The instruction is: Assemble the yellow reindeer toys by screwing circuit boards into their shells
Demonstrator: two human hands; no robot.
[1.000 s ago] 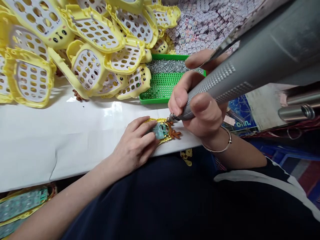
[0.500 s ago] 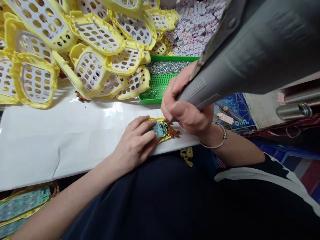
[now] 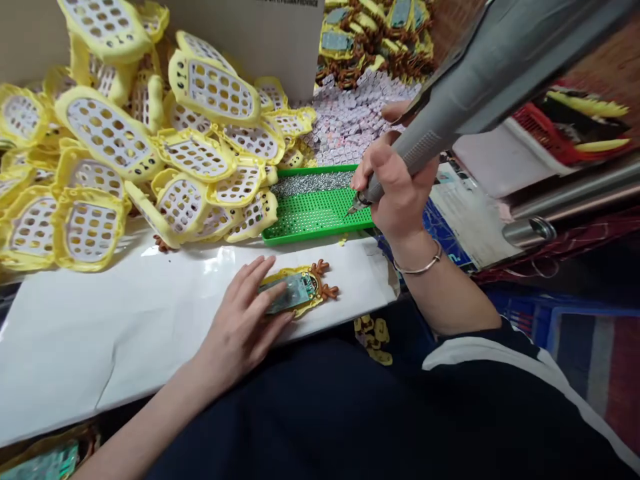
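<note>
On the white work surface (image 3: 165,313) lies a yellow toy shell (image 3: 295,311) with a green circuit board (image 3: 293,292) inside and brown antler-shaped parts at its right end. My left hand (image 3: 245,313) is laid over the shell's left part, fingers on the far side and thumb along the near side, hiding that end. My right hand (image 3: 400,187) is wrapped round a grey electric screwdriver (image 3: 445,107), which slants down to the left. Its thin tip is over the perforated part of a green tray (image 3: 310,233). Small silver screws (image 3: 315,182) fill the tray's far strip.
Yellow shells with white perforated faces (image 3: 215,93) are heaped at the back left. Behind the tray lies a pile of small pale pieces (image 3: 345,120), with more board-filled shells (image 3: 340,40) beyond. Metal tubes (image 3: 530,230) lie at the right.
My right hand has lifted the screwdriver off the shell's antler end and moved it away to over the green tray. My left hand stays on the shell. The head view has shifted.
</note>
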